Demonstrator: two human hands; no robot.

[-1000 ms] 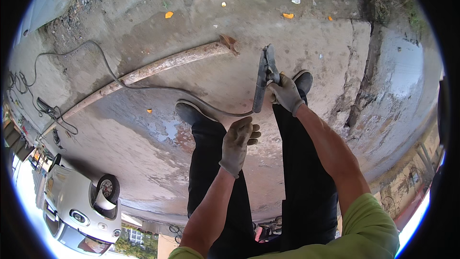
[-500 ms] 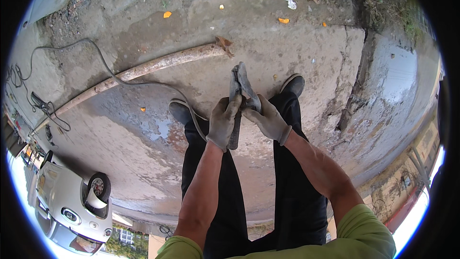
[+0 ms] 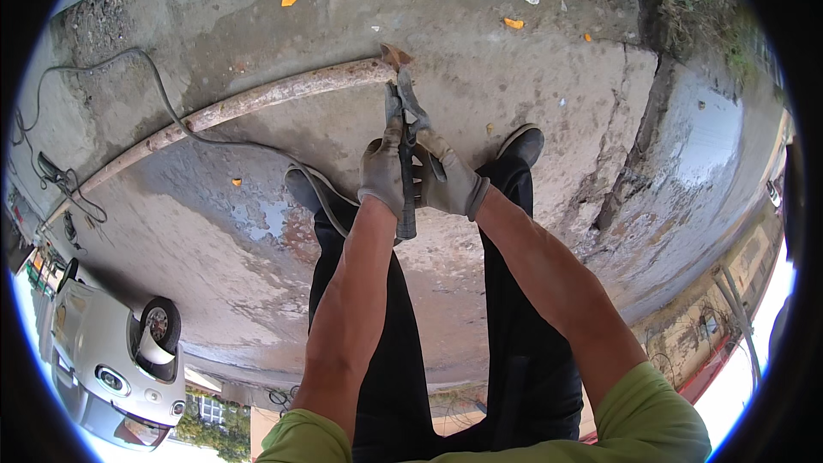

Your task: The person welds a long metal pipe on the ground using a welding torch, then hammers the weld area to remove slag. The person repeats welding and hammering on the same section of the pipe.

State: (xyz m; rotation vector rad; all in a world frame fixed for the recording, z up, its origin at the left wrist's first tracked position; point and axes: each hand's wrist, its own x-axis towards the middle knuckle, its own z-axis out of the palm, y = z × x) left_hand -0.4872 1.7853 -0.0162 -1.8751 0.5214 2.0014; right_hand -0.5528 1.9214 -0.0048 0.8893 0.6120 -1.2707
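Observation:
In front of me, between my feet, is a dark grey welding electrode holder (image 3: 407, 173), with its jaws pointing away and its handle end toward me. My left hand (image 3: 381, 173), in a grey work glove, is closed round its left side. My gloved right hand (image 3: 447, 178) grips the lever side of the jaws, its fingers partly hidden behind the tool. A long rusty pale pipe (image 3: 274, 96) lies on the ground; its far end, with a brown rusty piece (image 3: 395, 56) on it, sits just beyond the jaws. The tips seem to overlap that end, though contact cannot be told.
A grey cable (image 3: 225, 142) crosses the pipe and runs over my left shoe (image 3: 307, 187) toward my hands. A black clamp (image 3: 53, 170) with tangled leads lies at left. A white car (image 3: 111, 360) stands lower left. A crack (image 3: 630, 154) splits the wet concrete at right.
Both hands have carried the electrode holder forward and slightly left, toward the pipe's end. My right hand has shifted its grip, its palm now nearer the handle.

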